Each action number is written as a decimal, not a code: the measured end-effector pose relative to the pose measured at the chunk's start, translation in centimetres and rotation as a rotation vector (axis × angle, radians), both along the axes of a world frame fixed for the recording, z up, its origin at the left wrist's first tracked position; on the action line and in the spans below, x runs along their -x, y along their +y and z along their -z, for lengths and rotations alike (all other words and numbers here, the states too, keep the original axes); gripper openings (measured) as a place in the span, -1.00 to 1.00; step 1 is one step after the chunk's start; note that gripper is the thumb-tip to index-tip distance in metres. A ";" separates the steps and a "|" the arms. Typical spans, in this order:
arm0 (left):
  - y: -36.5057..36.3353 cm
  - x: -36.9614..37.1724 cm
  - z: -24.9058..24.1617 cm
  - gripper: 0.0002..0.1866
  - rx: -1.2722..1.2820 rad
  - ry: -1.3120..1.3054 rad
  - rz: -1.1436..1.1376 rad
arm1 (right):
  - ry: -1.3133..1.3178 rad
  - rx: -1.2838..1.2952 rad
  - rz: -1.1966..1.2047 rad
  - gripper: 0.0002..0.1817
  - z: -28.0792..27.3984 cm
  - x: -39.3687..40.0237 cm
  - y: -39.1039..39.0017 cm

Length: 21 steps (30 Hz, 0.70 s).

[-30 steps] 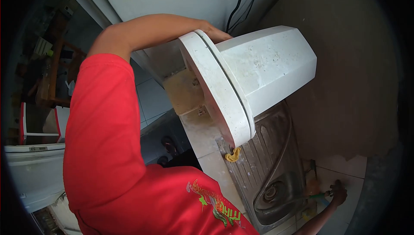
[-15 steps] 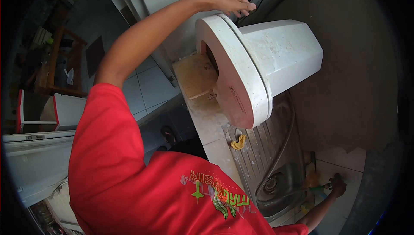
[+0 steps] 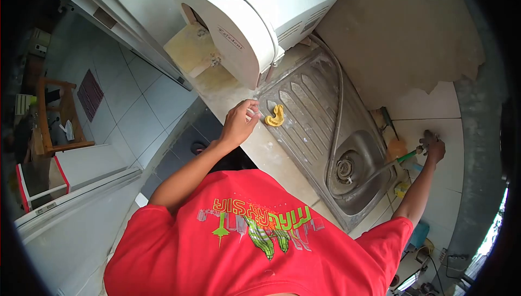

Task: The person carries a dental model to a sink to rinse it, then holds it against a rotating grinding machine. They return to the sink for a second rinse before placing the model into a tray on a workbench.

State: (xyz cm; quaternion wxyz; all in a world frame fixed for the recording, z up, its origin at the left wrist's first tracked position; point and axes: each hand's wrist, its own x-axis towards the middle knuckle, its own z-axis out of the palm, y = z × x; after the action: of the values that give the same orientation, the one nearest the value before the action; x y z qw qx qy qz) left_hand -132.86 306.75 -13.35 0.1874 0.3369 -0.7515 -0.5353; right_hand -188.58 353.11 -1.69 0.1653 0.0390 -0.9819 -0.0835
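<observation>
My left hand [image 3: 240, 124] is over the front edge of the sink counter, its fingers loosely bent and apart with nothing visible in them. Just beyond its fingertips a yellow horseshoe-shaped dental cast [image 3: 275, 116] lies on the ribbed drainboard of the steel sink [image 3: 304, 112]. Far to the right, my right hand [image 3: 434, 149] is closed around the tap [image 3: 425, 143] on the tiled wall. A green hose fitting [image 3: 407, 156] joins the tap to a hose that hangs into the basin.
A white dental model trimmer [image 3: 233, 30] with a stained work table [image 3: 192, 52] stands at the far end of the counter. A grey hose [image 3: 340, 90] curves along the sink into the basin. Behind on the left are a wooden stool [image 3: 54, 114] and a doorway.
My left hand has come down from above the trimmer to beside the yellow dental cast. My right hand stays at the tap. The view has shifted, so the trimmer sits higher and further left.
</observation>
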 end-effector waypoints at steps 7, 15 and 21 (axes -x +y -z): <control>3.7 2.4 6.5 -0.52 0.263 -0.099 0.058 | -0.020 0.060 -0.101 -0.56 -0.7 -0.7 0.0; 4.4 3.1 7.8 -0.72 0.158 -0.042 -0.007 | -0.012 0.070 -0.247 -0.57 -0.1 1.5 2.4; 3.9 3.0 7.6 -0.76 0.099 -0.070 0.005 | -0.041 0.068 -0.209 -0.58 -0.5 0.9 1.6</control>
State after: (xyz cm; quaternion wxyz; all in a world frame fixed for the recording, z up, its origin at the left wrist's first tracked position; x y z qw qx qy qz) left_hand -135.87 310.70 -20.93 0.1759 0.3439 -0.7842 -0.4857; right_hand -189.51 354.72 -1.16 0.1544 0.1372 -0.9779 -0.0318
